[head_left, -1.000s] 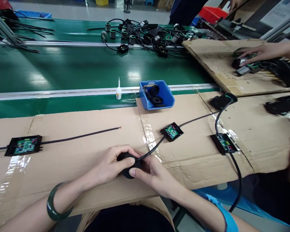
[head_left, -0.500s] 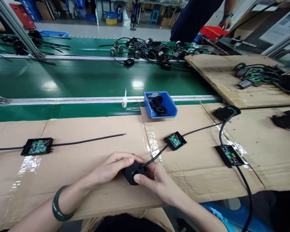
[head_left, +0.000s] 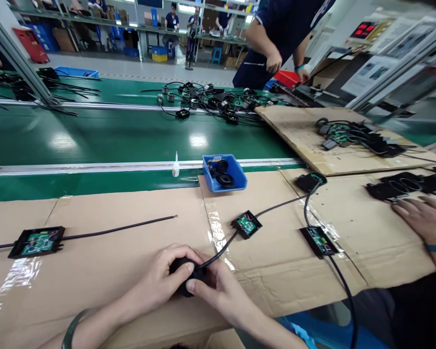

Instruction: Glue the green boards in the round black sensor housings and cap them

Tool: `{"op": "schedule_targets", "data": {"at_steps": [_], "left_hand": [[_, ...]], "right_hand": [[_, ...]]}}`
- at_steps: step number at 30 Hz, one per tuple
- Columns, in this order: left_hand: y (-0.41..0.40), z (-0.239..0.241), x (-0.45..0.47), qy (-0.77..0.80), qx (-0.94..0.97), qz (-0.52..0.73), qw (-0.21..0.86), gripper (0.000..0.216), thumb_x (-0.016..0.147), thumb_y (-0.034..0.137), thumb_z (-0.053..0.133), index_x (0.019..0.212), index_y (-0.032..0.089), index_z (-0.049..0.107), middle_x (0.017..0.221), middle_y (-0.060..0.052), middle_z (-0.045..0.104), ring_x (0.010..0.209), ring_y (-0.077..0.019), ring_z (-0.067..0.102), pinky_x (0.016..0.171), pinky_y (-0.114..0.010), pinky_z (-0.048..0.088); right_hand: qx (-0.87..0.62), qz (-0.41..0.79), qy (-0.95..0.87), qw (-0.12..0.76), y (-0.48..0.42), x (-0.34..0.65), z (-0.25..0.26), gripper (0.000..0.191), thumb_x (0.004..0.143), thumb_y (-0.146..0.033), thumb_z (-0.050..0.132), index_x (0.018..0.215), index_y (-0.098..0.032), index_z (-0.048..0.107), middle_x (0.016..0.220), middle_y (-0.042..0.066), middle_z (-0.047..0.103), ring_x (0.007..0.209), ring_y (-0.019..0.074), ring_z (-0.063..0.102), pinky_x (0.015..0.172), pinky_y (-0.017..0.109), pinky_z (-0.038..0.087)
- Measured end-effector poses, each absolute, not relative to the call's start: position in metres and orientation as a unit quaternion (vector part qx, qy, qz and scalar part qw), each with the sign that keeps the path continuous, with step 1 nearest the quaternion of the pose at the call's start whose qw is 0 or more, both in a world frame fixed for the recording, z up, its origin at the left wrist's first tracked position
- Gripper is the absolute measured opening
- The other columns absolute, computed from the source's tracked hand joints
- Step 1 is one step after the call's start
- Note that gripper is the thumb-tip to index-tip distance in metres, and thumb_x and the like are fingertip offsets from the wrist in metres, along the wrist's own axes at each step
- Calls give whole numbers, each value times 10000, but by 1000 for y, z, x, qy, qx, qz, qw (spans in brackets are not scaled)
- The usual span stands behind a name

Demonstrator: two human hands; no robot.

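Both my hands close around a round black part [head_left: 184, 274] near the front edge of the cardboard-covered bench [head_left: 105, 261]. My left hand [head_left: 163, 281] wraps over its top and left side. My right hand [head_left: 218, 289] pinches it from the right, thumb on its front. A black cable [head_left: 223, 247] runs from the part up to a small open black box with a green circuit board [head_left: 246, 224].
A blue bin [head_left: 225, 173] of black rings and a small glue bottle [head_left: 175, 166] stand by the green conveyor belt [head_left: 105, 135]. More board boxes lie at left [head_left: 36, 241] and right [head_left: 319, 241]. Another person's hand [head_left: 421, 219] rests at right; a person stands beyond the belt.
The camera has tilted upward, showing more of the room. My hands stay closed on the black part. Another person's hand has come to rest on the bench at right.
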State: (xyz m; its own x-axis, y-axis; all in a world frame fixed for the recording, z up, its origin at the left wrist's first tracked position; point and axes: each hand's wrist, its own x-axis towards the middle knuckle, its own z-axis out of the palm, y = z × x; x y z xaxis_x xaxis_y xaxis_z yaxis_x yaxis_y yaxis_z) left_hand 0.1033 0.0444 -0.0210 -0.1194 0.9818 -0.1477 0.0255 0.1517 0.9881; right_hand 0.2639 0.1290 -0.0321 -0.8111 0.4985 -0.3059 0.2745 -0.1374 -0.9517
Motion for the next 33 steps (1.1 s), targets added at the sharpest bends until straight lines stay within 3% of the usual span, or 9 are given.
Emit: {"op": "schedule_targets", "data": {"at_steps": [4,8,11,13,15,18,23,28,33], "left_hand": [[46,-30,96,561,420,472,535,312,899,431,558,983,168,702,981,-53,691,929,-206,611,839,-275,435],[46,-32,88,546,354,479,589,443,810,574,657,966,164,713,965,-57,673,897,-206,572,804,-267,414],[44,-25,87,540,321,495,600,500,765,620,704,952,156,710,921,-50,650,816,-168,530,728,-237,387],[42,-19,88,523,333,509,597,496,778,616,706,953,151,715,903,-51,645,788,-150,513,708,-226,375],[40,-13,89,507,345,524,591,479,795,603,704,951,150,719,877,-48,639,764,-135,502,698,-218,368],[38,-7,89,497,331,541,592,478,788,598,723,956,150,719,850,-41,628,735,-117,492,681,-206,362],[30,-2,87,492,291,553,606,501,753,606,753,938,141,725,851,-41,633,718,-105,498,666,-197,361],[12,2,79,494,262,582,591,495,731,589,774,929,138,726,880,-49,656,739,-115,529,678,-203,377],[-27,6,51,539,202,619,534,513,688,557,788,955,131,685,888,-55,648,741,-122,541,662,-205,388]], "right_hand": [[-287,682,-670,54,131,259,-30,511,816,-508,672,1170,-140,640,914,50,646,800,173,588,711,264,494],[-256,622,-739,-33,164,270,-11,444,802,-516,687,1029,-135,669,790,28,651,683,143,588,561,199,415],[-313,430,-846,-18,218,301,-2,349,892,-467,556,887,-145,689,763,64,674,666,169,625,596,241,462],[-364,255,-894,51,262,326,-11,362,914,-413,467,1051,-144,666,887,113,692,676,203,656,627,303,511],[-341,112,-925,128,302,347,-28,428,895,-389,425,1162,-126,632,1090,180,651,846,265,682,753,390,548],[-313,95,-933,152,338,363,-55,416,878,-402,407,1055,-122,658,1042,201,640,885,294,678,809,451,553],[-272,112,-943,155,347,364,-69,424,926,-512,380,797,-197,633,887,140,650,813,254,659,755,407,557],[-276,143,-934,178,344,357,-61,554,917,-673,345,776,-209,612,817,107,667,745,242,655,681,365,524],[-277,218,-912,210,326,329,-55,458,835,-681,494,770,-244,611,715,87,647,619,231,640,550,312,520]]}}
